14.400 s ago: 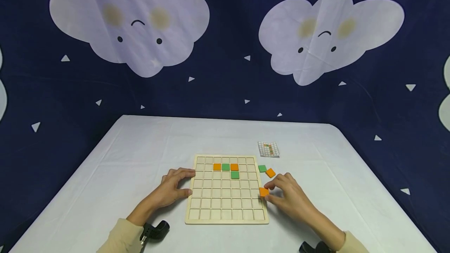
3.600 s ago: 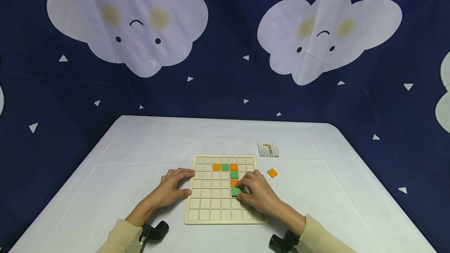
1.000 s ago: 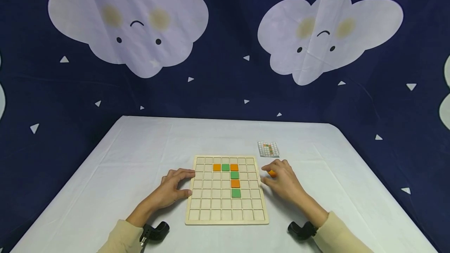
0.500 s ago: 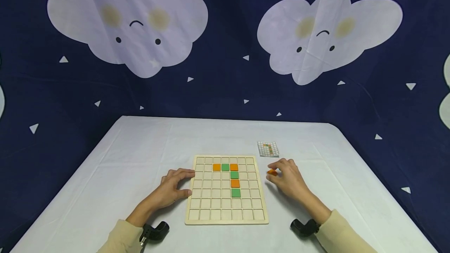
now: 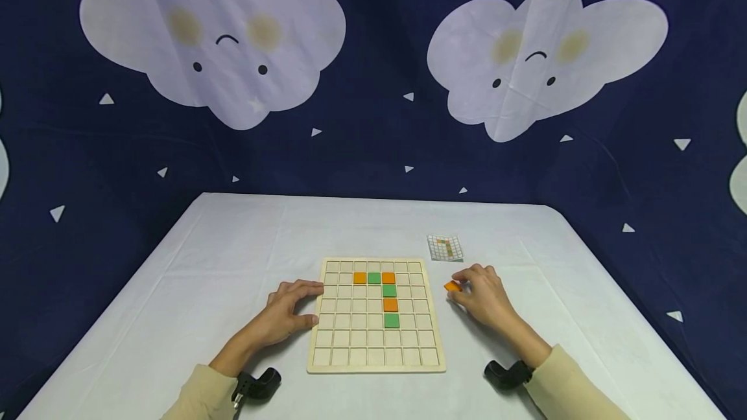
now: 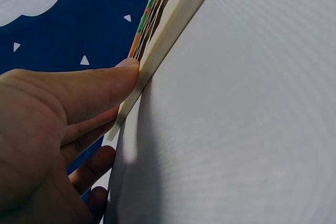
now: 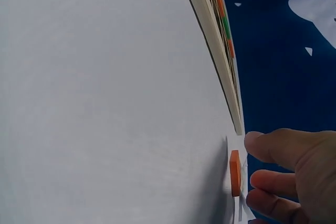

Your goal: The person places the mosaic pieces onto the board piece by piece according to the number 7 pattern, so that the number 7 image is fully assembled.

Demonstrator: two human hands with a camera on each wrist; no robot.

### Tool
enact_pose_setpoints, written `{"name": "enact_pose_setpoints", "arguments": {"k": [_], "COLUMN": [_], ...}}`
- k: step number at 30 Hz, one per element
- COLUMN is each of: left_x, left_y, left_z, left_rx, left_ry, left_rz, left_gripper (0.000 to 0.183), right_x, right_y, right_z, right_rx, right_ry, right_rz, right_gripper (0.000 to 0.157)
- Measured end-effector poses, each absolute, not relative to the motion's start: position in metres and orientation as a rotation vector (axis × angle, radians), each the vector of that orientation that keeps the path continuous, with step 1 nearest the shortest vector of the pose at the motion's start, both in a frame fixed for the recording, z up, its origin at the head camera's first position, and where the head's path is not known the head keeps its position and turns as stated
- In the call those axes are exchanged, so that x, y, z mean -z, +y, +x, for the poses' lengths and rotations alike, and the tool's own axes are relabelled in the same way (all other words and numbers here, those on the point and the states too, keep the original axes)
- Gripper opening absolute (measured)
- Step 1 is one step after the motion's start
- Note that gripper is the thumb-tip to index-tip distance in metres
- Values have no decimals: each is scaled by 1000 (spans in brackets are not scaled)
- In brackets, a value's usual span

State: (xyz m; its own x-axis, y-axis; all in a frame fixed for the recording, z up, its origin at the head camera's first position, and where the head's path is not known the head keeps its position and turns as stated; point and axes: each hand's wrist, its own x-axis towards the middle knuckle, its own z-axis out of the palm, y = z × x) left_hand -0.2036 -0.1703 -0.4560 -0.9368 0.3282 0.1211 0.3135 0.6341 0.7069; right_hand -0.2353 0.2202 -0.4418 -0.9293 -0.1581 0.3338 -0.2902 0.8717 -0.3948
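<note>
A pale wooden grid board (image 5: 373,368) lies on the table, with orange and green square tiles set in its cells. My left hand (image 5: 286,313) rests against the board's left edge, thumb and fingers apart and touching it. In the left wrist view, the thumb (image 6: 113,85) meets the board's rim (image 6: 168,30). To the right of the board, my right hand (image 5: 481,293) hovers close to a loose orange tile (image 5: 451,286). In the right wrist view, that orange tile (image 7: 234,174) sits on the table, apart from the spread thumb and bent fingers (image 7: 275,182).
A small printed pattern card (image 5: 445,248) lies beyond the board's right corner. White cloth covers the table (image 5: 245,232). A dark blue cloud-patterned cloth (image 5: 373,148) hangs behind it.
An orange tile and a green tile now continue the board's column downward, the green one released there. My right hand then went to the loose orange tile and drifted slightly right. The left stayed.
</note>
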Motion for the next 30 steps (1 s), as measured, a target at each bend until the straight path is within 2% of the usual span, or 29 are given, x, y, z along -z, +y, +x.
{"name": "enact_pose_setpoints", "arguments": {"k": [15,30], "left_x": [457,457], "left_y": [-170,-170], "left_z": [-204,-204], "left_rx": [-1219,-1213], "left_ry": [2817,2824], "left_rz": [552,551], "left_gripper": [50,50], "right_x": [445,447], "right_y": [225,223], "right_z": [-242,-244], "right_rx": [-623,-597], "right_ry": [-2824,-2814], "right_rz": [287,368], "right_gripper": [34,25]}}
